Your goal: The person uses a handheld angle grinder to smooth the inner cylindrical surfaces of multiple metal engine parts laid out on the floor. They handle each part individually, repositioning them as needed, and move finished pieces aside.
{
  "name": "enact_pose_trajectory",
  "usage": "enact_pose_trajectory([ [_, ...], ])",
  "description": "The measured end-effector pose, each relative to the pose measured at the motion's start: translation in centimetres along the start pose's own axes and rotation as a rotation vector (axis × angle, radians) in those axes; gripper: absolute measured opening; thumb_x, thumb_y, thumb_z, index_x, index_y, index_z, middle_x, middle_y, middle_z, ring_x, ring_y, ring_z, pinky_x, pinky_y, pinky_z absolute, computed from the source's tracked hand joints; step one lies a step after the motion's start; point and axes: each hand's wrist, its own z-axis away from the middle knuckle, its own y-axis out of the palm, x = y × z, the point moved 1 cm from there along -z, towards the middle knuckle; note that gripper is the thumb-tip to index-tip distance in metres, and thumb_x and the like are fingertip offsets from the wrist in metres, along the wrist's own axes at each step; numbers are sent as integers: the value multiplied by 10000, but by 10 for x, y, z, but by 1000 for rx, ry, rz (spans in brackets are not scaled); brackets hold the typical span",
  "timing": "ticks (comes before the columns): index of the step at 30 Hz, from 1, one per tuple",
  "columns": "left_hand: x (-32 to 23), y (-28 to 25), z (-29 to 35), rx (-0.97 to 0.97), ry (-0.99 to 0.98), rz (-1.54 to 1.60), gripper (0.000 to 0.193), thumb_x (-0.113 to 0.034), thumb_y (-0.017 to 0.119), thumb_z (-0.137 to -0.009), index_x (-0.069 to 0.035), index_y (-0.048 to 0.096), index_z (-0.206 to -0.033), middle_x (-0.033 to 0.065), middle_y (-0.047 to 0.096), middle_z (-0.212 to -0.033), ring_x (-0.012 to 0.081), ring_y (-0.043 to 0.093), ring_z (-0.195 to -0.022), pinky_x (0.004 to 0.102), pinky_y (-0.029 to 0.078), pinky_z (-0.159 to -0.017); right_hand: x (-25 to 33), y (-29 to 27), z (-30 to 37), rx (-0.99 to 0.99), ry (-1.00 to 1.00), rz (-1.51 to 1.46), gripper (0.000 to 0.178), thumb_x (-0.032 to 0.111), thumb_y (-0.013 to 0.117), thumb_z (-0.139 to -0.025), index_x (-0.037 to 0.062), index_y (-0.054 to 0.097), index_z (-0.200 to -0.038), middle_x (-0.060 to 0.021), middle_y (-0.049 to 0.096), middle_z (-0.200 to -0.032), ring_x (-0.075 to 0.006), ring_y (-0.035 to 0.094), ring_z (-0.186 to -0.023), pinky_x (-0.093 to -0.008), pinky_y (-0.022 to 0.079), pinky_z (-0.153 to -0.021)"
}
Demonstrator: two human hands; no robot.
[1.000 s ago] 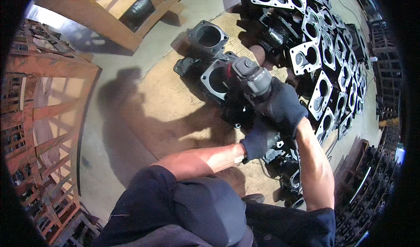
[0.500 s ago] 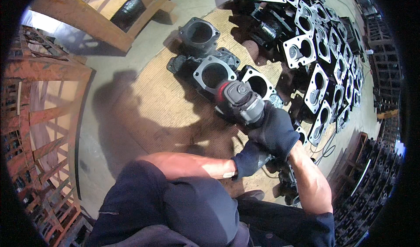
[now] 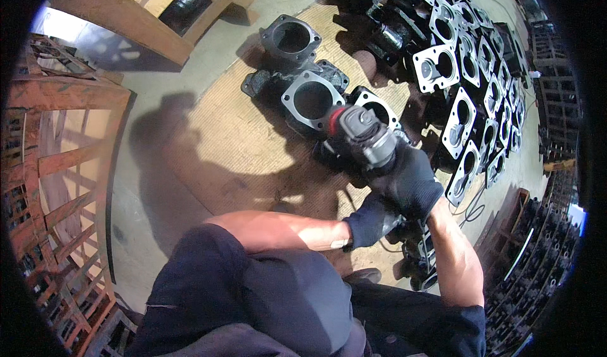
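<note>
Both my hands wear dark work gloves and are closed around an angle grinder (image 3: 368,136), grey and black with a red ring at its head. My right hand (image 3: 410,181) wraps the grinder's body from above. Lower and further left, my left hand (image 3: 372,221) grips its rear end, with the fingers partly hidden. The grinder's head is over the near edges of two metal castings: a flanged casting (image 3: 288,98) with a wide round bore, and another casting (image 3: 391,108) to its right, partly covered by the tool. Whether the disc touches metal is hidden.
Beyond stands a darker round-bored casting (image 3: 265,40) on ridged cardboard (image 3: 215,114). Many black castings (image 3: 456,122) with bright machined flanges crowd the right. A rust-coloured crate (image 3: 82,98) stands left, an orange-brown frame (image 3: 126,22) far left. A cable (image 3: 469,213) lies at right.
The grinder and both gloved hands have shifted a little to the right, toward the right-hand casting. My grip looks the same, and the view has moved slightly.
</note>
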Motion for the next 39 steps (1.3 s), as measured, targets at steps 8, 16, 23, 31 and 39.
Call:
enact_pose_trajectory([
  [8, 136, -133, 20, -82, -126, 630, 501, -137, 368, -1105, -40, 251, -1582, 71, 380, -1590, 130, 413, -1411, 232, 325, -1192, 45, 24, -5, 161, 5, 167, 609, 340, 846, -645, 49, 631, -1135, -216, 740, -978, -415, 715, -965, -451, 580, -852],
  [16, -79, -34, 14, -142, -224, 1329, 483, -222, 345, -1118, -34, 275, -1557, 104, 384, -1562, 206, 391, -1431, 332, 290, -1238, 70, 6, -54, 72, -21, 235, 563, 285, 808, -659, 11, 656, -1126, -243, 730, -974, -402, 714, -938, -442, 561, -835],
  [23, -22, -14, 7, -133, -59, 518, 476, -149, 430, -1088, -37, 317, -1537, 107, 418, -1530, 207, 402, -1423, 337, 335, -1207, 33, 1, -19, 81, 36, 195, 584, 352, 831, -678, 29, 620, -1116, -260, 723, -1004, -440, 699, -987, -477, 568, -865],
  [31, -2, 6, -3, 31, 153, 134, 406, -16, 567, -994, -15, 502, -1394, 101, 587, -1352, 179, 526, -1300, 323, 423, -1121, -10, -2, 4, 20, 87, 130, 647, 362, 871, -616, 28, 656, -1126, -235, 735, -938, -408, 724, -911, -454, 584, -830],
  [39, -36, -7, -18, 86, 200, -830, 409, -47, 560, -1000, 5, 522, -1404, 104, 577, -1384, 167, 524, -1244, 317, 408, -1105, -15, -15, -22, -100, 11, 67, 507, 304, 806, -690, 24, 673, -1091, -255, 732, -959, -445, 703, -959, -461, 572, -849],
])
